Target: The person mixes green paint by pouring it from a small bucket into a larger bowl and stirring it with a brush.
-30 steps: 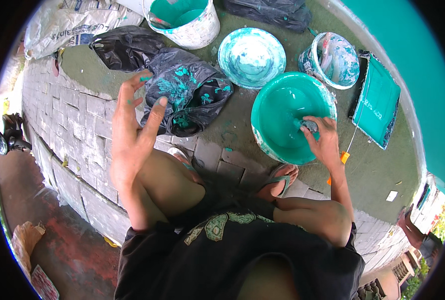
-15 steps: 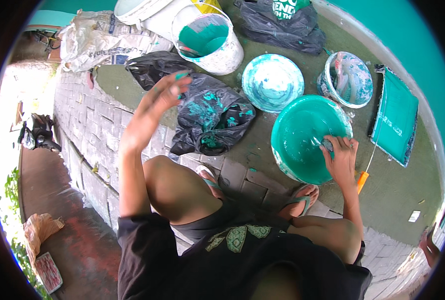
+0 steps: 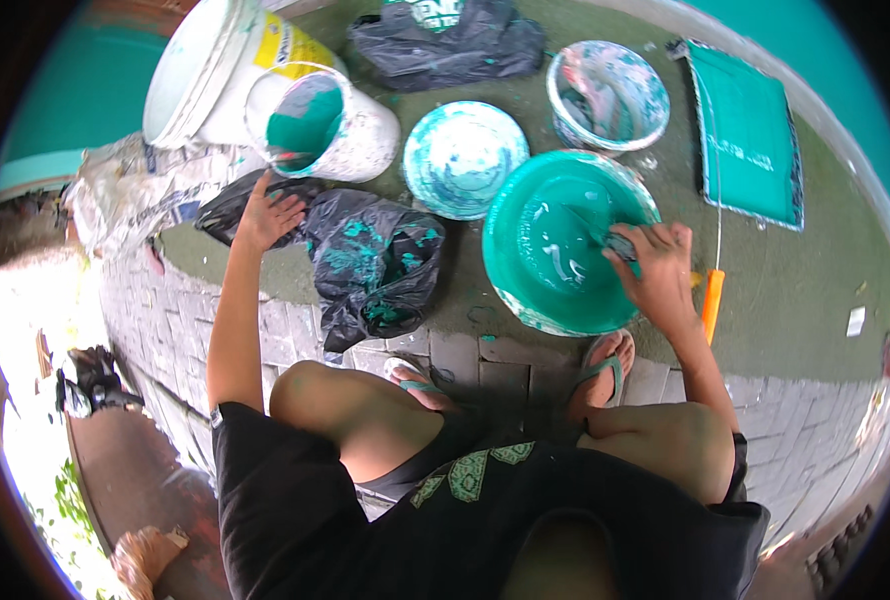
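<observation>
My left hand (image 3: 273, 218) is open, palm up with its fingers spread. It lies over a black plastic bag, close to the lower rim of a white bucket (image 3: 373, 135) with green paint inside; I cannot tell whether it touches that rim. My right hand (image 3: 657, 262) is closed round the dark, paint-smeared handle of a flat tool (image 3: 620, 246) over the right side of a wide basin (image 3: 500, 285). Wet green paint (image 3: 555, 245) fills the basin. The tool's far end is coated in paint and hard to make out.
Beyond the basin stand a paint-stained round lid (image 3: 465, 160) and a smeared tub (image 3: 610, 125). A green paint tray (image 3: 750, 140) and an orange-handled stick (image 3: 712, 300) are at the right. Paint-spattered black plastic (image 3: 380, 270) lies left, near a large white pail (image 3: 200, 75).
My left hand has come down from the air toward the white bucket, its fingers spreading. My right hand still grips the tool over the basin. The whole view has shifted.
</observation>
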Motion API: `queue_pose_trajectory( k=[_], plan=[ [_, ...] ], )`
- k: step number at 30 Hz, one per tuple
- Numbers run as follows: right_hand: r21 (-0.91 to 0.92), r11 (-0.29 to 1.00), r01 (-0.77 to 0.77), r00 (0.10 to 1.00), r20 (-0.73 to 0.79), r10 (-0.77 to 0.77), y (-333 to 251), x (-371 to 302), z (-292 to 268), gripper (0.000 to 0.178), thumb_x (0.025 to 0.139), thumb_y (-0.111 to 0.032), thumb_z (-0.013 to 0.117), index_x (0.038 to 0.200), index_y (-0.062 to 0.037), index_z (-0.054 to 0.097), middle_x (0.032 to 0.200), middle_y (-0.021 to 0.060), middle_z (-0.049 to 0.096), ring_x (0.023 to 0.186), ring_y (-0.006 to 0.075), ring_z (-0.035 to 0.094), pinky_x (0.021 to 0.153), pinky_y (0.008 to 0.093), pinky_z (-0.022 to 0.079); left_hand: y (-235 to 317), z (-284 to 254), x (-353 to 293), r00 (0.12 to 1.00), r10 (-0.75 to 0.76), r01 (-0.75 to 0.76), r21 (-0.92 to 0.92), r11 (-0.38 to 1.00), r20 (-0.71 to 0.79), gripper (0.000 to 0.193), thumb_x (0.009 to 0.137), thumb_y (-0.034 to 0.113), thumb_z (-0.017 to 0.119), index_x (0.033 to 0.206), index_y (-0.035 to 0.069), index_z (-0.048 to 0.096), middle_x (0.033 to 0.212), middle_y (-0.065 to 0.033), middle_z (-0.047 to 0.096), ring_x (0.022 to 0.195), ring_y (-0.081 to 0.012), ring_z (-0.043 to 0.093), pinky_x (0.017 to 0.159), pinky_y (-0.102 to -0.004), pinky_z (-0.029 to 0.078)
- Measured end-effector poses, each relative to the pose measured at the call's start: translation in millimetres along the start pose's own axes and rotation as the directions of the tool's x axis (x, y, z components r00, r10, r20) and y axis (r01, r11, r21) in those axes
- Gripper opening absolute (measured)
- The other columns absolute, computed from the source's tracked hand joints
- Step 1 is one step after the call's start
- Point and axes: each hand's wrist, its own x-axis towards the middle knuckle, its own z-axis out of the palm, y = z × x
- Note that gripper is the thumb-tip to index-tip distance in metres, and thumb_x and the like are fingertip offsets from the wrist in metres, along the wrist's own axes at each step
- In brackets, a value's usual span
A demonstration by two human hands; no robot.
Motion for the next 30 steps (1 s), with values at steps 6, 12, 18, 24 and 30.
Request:
queue_pose_trajectory(
  k=[6, 12, 18, 24, 30],
  plan=[
    [0.177, 0.98, -0.091, 0.993, 0.085, 0.077, -3, -26, 24, 0.026, 0.082, -0.021, 0.071, 0.1, -0.005, 0.062, 0.074, 0.0104, 0.064, 0.081, 0.0275, 0.061, 0.088, 0.042, 0.036, 14, 28, 60, 0.975, 0.22, -0.215, 0.188, 0.958, -0.01, 0.064, 0.084, 0.049, 0.067, 0.129, 0.008, 0.048, 0.111, -0.011, 0.047, 0.104, -0.025, 0.051, 0.089, -0.0425, 0.051],
    [0.169, 0.986, -0.012, 1.0, -0.027, 0.016, -8, -8, 14, 0.027, 0.083, -0.022, 0.071, 0.104, -0.0086, 0.065, 0.074, 0.0088, 0.065, 0.078, 0.0254, 0.058, 0.087, 0.0422, 0.035, 11, 24, 88, 0.957, 0.264, -0.25, 0.124, 0.96, -0.119, 0.061, 0.08, 0.051, 0.069, 0.123, 0.011, 0.054, 0.112, -0.0078, 0.053, 0.1, -0.0205, 0.054, 0.085, -0.0351, 0.051],
    [-0.045, 0.998, -0.038, 0.993, -0.113, 0.033, 8, -11, 22, 0.025, 0.081, -0.021, 0.072, 0.1, -0.0081, 0.063, 0.08, 0.0071, 0.065, 0.079, 0.022, 0.059, 0.087, 0.0416, 0.034, 8, 27, 95, 0.951, 0.276, -0.256, 0.142, 0.956, -0.139, 0.071, 0.078, 0.058, 0.068, 0.128, 0.011, 0.05, 0.115, -0.0077, 0.053, 0.101, -0.0202, 0.054, 0.086, -0.0364, 0.05],
    [0.145, 0.989, -0.037, 0.998, -0.043, 0.044, -2, -27, 33, 0.026, 0.08, -0.025, 0.073, 0.093, -0.0053, 0.064, 0.076, 0.0079, 0.066, 0.072, 0.0244, 0.06, 0.086, 0.0408, 0.035, 15, 35, 101, 0.951, 0.275, -0.247, 0.188, 0.95, -0.141, 0.073, 0.08, 0.053, 0.066, 0.137, 0.014, 0.042, 0.131, -0.0096, 0.047, 0.116, -0.0262, 0.049, 0.097, -0.042, 0.042],
    [0.202, 0.979, 0.021, 0.995, -0.097, -0.002, -5, -17, 37, 0.025, 0.083, -0.024, 0.07, 0.102, -0.0078, 0.065, 0.081, 0.0072, 0.066, 0.077, 0.0246, 0.06, 0.087, 0.0422, 0.036, 27, 25, 105, 0.838, 0.502, -0.469, 0.191, 0.863, -0.214, 0.043, 0.072, 0.028, 0.073, 0.102, -0.001, 0.063, 0.096, -0.0114, 0.062, 0.082, -0.0223, 0.061, 0.068, -0.0385, 0.054]
  ],
)
